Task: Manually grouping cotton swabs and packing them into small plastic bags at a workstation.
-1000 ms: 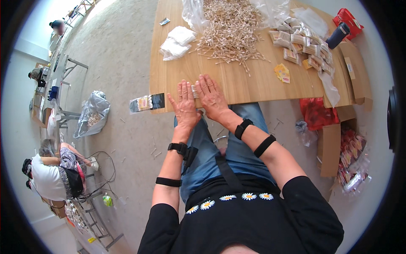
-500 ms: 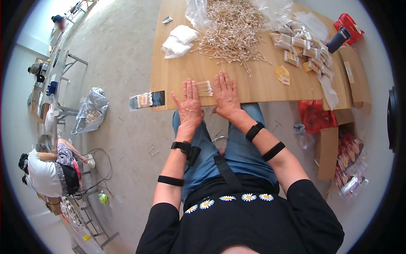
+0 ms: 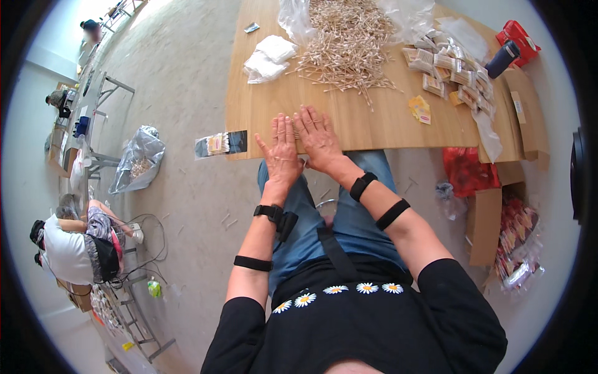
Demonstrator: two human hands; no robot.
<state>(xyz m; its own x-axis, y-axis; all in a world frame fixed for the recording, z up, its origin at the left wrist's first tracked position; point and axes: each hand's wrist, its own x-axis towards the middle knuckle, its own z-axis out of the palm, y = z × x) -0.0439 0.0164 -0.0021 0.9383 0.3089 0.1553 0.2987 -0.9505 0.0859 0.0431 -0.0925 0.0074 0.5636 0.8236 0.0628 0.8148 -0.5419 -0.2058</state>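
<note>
Seen from above, a person's bare left hand (image 3: 280, 153) and right hand (image 3: 319, 140) lie flat, fingers outstretched, at the front edge of a wooden table (image 3: 374, 128), in the upper middle of the frame. Half a second ago the hands stood apart with a neat row of cotton swabs (image 3: 296, 131) in full view between them; now the right hand has moved left, the hands are close together, and only a narrow sliver of the row shows in the gap between their fingers. Neither hand is curled into a grip; how much of the row lies beneath them cannot be told. The visible part looks like thin, pale sticks lying crosswise, stacked one above another, their ends hidden. Farther up, at the top centre, a large heap of loose swabs (image 3: 346, 47) spreads in a tangle of tan sticks and whitish tips. Left of the hands, a clear and black packet (image 3: 218, 144) holding swabs juts over the table's left edge. White plastic bags (image 3: 271, 57) sit at the heap's left. At upper right are piled swab packs (image 3: 461, 78), a yellow card (image 3: 420, 110) and a dark bottle (image 3: 502, 59) beside a red bag (image 3: 518, 42).
</note>
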